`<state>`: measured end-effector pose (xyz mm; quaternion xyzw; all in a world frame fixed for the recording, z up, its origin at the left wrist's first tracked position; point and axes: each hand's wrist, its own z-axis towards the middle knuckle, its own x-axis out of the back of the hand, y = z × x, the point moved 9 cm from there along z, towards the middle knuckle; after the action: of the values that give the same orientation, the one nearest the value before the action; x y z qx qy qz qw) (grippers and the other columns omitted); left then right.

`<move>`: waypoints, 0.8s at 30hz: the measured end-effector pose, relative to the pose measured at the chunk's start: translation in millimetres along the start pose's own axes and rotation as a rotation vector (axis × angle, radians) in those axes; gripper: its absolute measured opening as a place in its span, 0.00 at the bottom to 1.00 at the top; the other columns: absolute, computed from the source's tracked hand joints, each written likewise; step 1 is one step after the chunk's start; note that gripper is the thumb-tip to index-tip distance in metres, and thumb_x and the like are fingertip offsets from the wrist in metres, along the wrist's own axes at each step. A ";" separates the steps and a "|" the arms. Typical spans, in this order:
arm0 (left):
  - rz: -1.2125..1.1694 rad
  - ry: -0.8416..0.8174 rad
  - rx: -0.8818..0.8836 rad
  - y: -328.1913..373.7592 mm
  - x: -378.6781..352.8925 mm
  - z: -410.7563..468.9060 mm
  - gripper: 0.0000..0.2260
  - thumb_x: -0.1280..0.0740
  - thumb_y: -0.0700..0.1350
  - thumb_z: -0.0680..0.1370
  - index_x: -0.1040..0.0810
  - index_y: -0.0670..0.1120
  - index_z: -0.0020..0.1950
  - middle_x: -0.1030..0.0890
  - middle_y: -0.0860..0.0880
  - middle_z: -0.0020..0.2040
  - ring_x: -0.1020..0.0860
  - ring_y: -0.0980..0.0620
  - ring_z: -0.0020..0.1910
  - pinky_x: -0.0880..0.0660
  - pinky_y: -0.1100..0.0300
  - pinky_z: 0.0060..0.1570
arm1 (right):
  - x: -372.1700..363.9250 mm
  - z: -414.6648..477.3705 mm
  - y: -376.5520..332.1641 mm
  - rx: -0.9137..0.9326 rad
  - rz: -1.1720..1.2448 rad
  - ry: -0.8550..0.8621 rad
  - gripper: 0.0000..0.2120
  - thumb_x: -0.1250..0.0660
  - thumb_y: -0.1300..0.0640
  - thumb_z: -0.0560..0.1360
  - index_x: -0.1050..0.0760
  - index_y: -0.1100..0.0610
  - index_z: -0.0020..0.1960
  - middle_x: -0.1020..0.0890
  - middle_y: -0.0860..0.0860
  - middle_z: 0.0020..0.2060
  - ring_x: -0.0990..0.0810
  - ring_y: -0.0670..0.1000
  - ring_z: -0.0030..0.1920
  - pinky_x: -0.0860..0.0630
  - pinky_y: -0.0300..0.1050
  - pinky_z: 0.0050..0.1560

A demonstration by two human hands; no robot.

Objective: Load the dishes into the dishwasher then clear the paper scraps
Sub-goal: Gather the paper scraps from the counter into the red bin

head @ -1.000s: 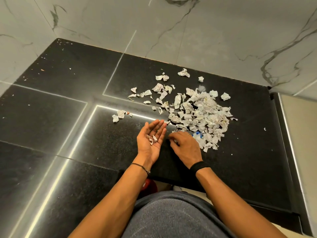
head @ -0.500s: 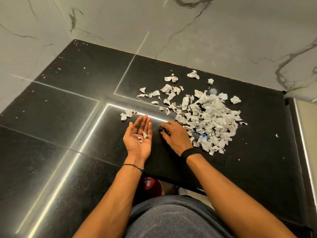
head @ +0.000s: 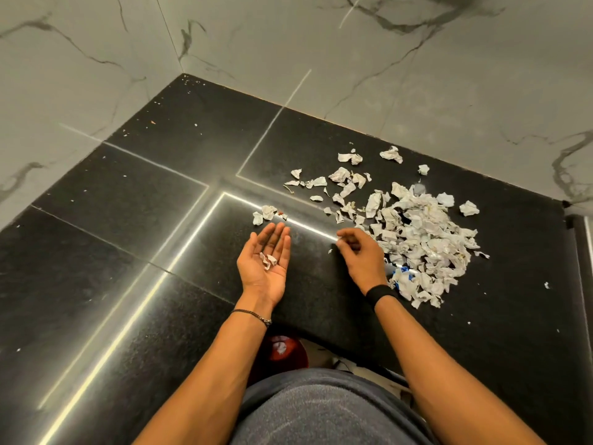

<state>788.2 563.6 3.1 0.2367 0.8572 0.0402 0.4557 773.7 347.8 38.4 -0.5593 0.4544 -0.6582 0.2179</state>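
Observation:
A heap of crumpled white paper scraps [head: 420, 239] lies on the black stone counter [head: 160, 226], with looser scraps [head: 340, 175] scattered toward the back and left. My left hand [head: 266, 261] lies palm up on the counter with straight fingers, and a few small scraps [head: 269, 260] rest in the palm. My right hand [head: 361, 255] sits at the heap's left edge, fingertips curled together and pinching what looks like a small scrap. One tiny scrap [head: 330, 251] lies just left of those fingers.
Marble walls [head: 385, 75] close the counter at the back and left. A red bin [head: 284, 350] with a scrap inside stands below the counter's front edge, between my arms. A pale surface [head: 588, 229] adjoins the counter at the far right.
My right hand has slid left along the heap's edge and its fingertips have drawn together. My left hand stays palm up with scraps in it.

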 end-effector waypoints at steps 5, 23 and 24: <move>0.054 -0.009 0.036 -9.6 -3.3 3.3 0.16 0.39 0.48 0.84 0.20 0.38 0.61 0.17 0.38 0.60 0.17 0.42 0.60 0.20 0.53 0.60 | -1.2 -5.8 -2.4 0.065 -0.088 -0.072 0.10 0.29 0.62 0.77 0.18 0.54 0.57 0.17 0.47 0.48 0.19 0.44 0.48 0.22 0.37 0.54; 0.180 -0.033 0.100 -18.6 -13.7 18.8 0.18 0.40 0.50 0.84 0.21 0.38 0.64 0.17 0.38 0.62 0.17 0.44 0.57 0.20 0.55 0.55 | -41.5 -19.1 -80.9 0.197 0.188 -0.163 0.09 0.29 0.65 0.76 0.19 0.56 0.54 0.15 0.45 0.47 0.17 0.43 0.50 0.22 0.38 0.55; 0.164 -0.033 0.100 -17.5 -14.6 20.3 0.18 0.41 0.50 0.84 0.20 0.38 0.62 0.17 0.37 0.60 0.17 0.44 0.54 0.21 0.55 0.57 | -48.4 -20.5 -92.0 0.223 0.189 -0.210 0.10 0.29 0.66 0.76 0.18 0.56 0.55 0.14 0.46 0.48 0.16 0.44 0.51 0.21 0.39 0.56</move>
<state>804.9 538.7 -2.5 0.3292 0.8282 0.0309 0.4524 788.5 438.8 90.6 -0.5521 0.4041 -0.6190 0.3857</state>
